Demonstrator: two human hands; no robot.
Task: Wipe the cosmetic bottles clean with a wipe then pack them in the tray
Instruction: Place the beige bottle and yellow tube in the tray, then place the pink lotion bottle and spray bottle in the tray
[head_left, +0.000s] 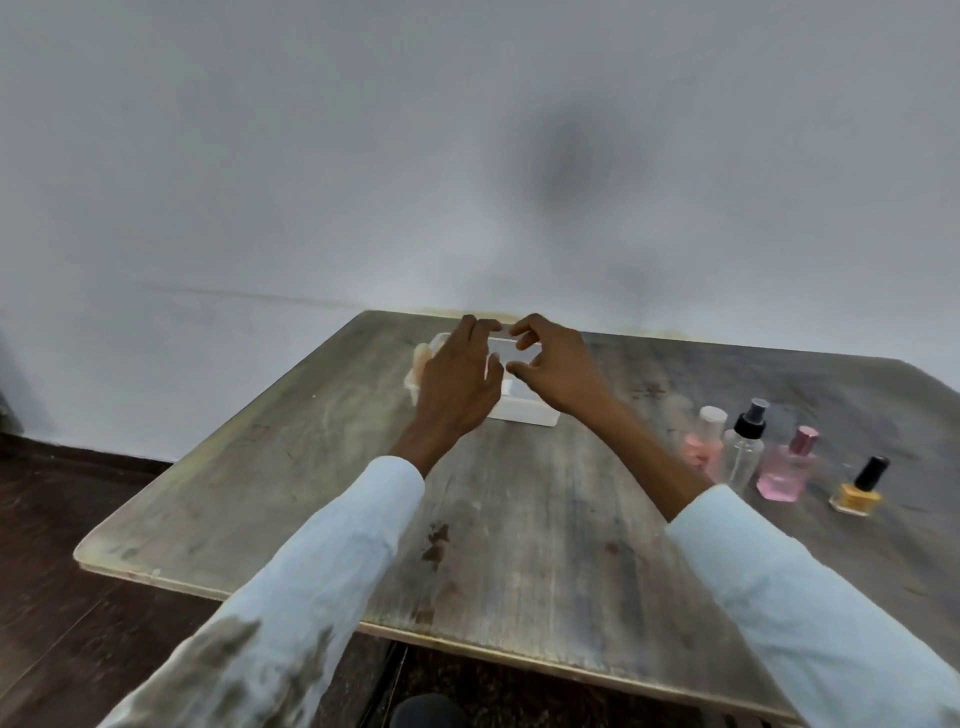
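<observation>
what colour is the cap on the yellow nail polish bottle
Black, seen in the head view: the yellow nail polish bottle has a black cap.

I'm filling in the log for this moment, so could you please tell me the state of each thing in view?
Tray: on the table, under both hands; contents unclear.
Left hand: fingers straight, over the tray.
Right hand: fingers curled over the tray; grip unclear.
Peach bottle: upright, capped.
Spray bottle: upright, clear.
Pink bottle: upright, capped.
Yellow bottle: upright, capped.

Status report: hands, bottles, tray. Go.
Both hands over the tray: left hand open, right hand half-curled, holding nothing visible. Four bottles standing on the table's right side, unpacked. Nothing in the way.
</observation>
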